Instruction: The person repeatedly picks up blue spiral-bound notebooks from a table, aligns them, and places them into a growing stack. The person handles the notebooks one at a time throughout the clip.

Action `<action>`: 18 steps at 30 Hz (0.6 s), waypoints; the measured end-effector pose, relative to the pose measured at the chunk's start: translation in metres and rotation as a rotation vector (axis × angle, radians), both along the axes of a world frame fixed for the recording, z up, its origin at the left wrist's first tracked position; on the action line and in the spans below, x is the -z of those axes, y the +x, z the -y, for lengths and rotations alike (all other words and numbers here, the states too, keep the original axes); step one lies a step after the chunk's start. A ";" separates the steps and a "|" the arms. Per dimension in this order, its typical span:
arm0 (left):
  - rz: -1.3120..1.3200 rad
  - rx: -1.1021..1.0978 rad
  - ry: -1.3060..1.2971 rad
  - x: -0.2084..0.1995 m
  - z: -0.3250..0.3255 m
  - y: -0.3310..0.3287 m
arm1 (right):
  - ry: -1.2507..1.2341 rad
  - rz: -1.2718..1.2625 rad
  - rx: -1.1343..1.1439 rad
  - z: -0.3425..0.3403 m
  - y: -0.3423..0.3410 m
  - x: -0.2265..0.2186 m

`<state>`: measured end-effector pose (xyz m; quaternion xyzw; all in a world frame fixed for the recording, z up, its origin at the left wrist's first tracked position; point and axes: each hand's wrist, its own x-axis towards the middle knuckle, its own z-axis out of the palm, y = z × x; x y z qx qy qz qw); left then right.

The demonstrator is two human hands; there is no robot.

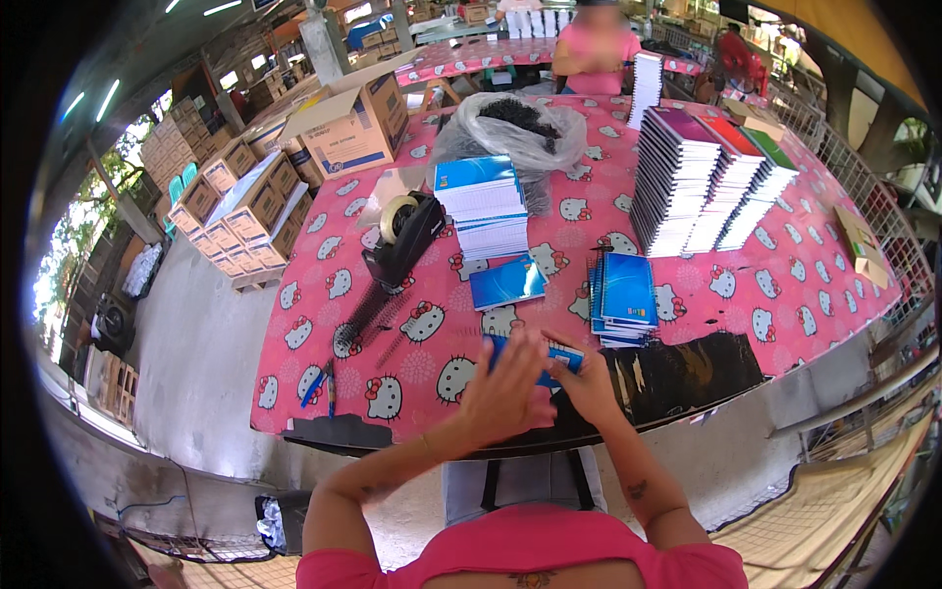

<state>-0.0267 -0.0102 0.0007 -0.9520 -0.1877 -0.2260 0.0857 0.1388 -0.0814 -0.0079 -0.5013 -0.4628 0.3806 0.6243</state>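
Observation:
Near the table's front edge, my right hand [591, 386] grips a small blue notebook [563, 357] by its right end. My left hand [507, 386] lies across the notebook's left part with the fingers stretched out, slightly blurred, and hides much of it. Just beyond my hands is a loose blue notebook [507, 283], in front of a tall stack of unbound blue-covered pads [483, 208]. A shorter pile of spiral-bound blue notebooks [626, 297] stands to the right. Black binding coils [369, 316] lie to the left, beside a black tape dispenser [404, 239].
Tall stacks of spiral notebooks [677, 182] stand at the back right. A plastic bag of black coils [510, 123] and an open carton [355, 126] sit at the back. Blue pens [322, 388] lie front left. A person in pink [595, 54] works across the table.

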 end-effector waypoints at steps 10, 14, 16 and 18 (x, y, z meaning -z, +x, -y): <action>-0.065 0.034 -0.154 0.020 0.017 0.001 | -0.004 0.050 -0.097 -0.013 0.016 0.047; -0.045 0.003 -0.123 0.014 -0.001 0.013 | -0.006 0.119 -0.117 -0.011 0.010 0.063; 0.018 0.053 -0.181 0.033 0.017 0.002 | -0.021 0.074 -0.103 -0.011 0.012 0.061; 0.095 0.043 -0.184 0.033 0.019 0.003 | -0.029 0.100 -0.132 -0.012 0.015 0.062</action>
